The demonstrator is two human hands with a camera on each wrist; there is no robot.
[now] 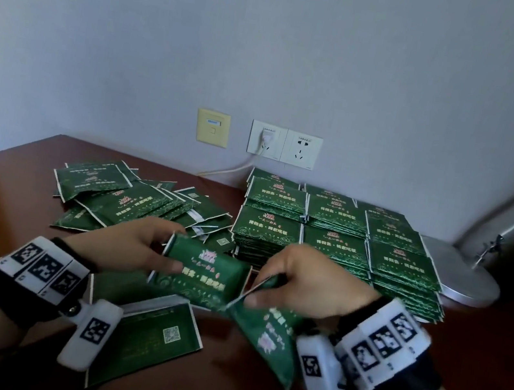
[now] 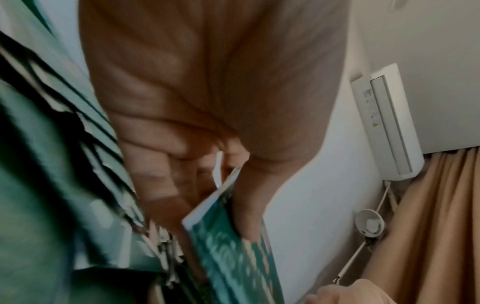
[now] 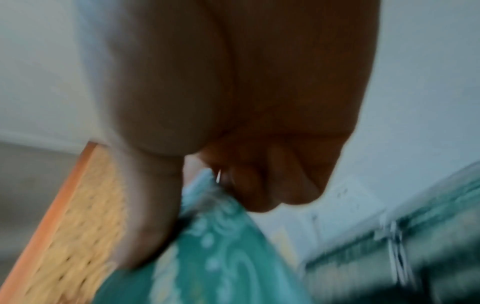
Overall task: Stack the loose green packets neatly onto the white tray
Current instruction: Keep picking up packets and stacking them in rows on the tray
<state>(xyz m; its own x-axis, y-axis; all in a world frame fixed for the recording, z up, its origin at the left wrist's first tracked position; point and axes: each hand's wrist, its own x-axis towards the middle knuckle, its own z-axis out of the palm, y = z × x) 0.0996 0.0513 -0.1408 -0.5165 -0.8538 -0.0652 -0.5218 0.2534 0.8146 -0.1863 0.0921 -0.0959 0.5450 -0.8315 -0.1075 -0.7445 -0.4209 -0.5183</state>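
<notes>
My left hand (image 1: 138,244) pinches one end of a green packet (image 1: 201,274) held above the table; the left wrist view shows its thumb pressed on that packet (image 2: 228,253). My right hand (image 1: 305,284) pinches a second green packet (image 1: 268,340) by its top edge, so it hangs down, blurred in the right wrist view (image 3: 215,253). Neat piles of green packets (image 1: 336,239) stand in rows at the back right; the tray under them is hidden. A loose heap of packets (image 1: 132,201) lies at the back left. More packets (image 1: 150,333) lie flat under my left wrist.
A brown table (image 1: 3,196) runs to the wall, which carries sockets (image 1: 284,145) with a white cable plugged in. A round metal lamp base (image 1: 462,280) sits right of the piles, its pole rising along the wall.
</notes>
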